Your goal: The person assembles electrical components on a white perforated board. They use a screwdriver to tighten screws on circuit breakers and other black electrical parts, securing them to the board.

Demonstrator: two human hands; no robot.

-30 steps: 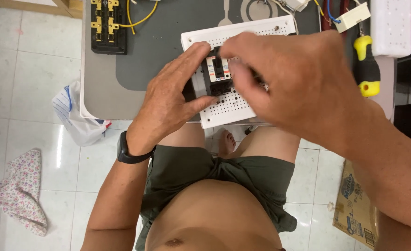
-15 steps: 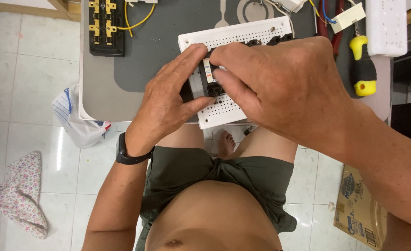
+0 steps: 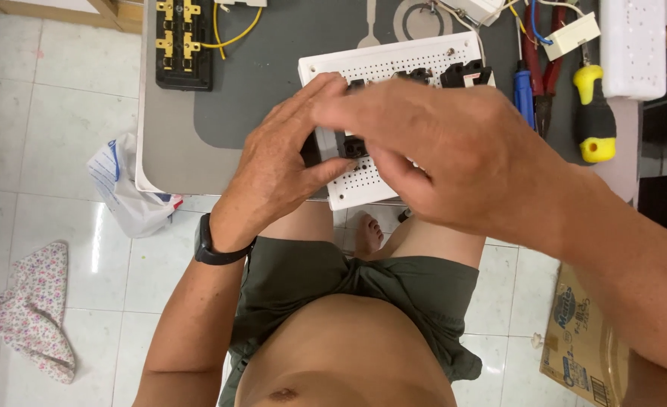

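A white perforated board (image 3: 363, 185) lies at the front edge of a grey table (image 3: 258, 90). Black switch parts (image 3: 465, 74) sit along its far edge. My left hand (image 3: 273, 169) curls around a small black block (image 3: 353, 145) on the board's left half, thumb pressed on the board. My right hand (image 3: 454, 143) reaches across from the right, fingers pinched at the same block and hiding most of it and the board's middle. A black watch is on my left wrist.
A black terminal strip with brass screws and a yellow wire (image 3: 184, 41) lies at the table's back left. Screwdrivers and red pliers (image 3: 544, 71) lie at the right, beside a long white box (image 3: 633, 45). A plastic bag (image 3: 126, 188), a flowered cloth (image 3: 32, 313) and a cardboard box (image 3: 582, 339) lie on the tiled floor.
My right hand has slid left across the board and now covers the block's top. My left hand stays clasped around the block. The view has shifted slightly.
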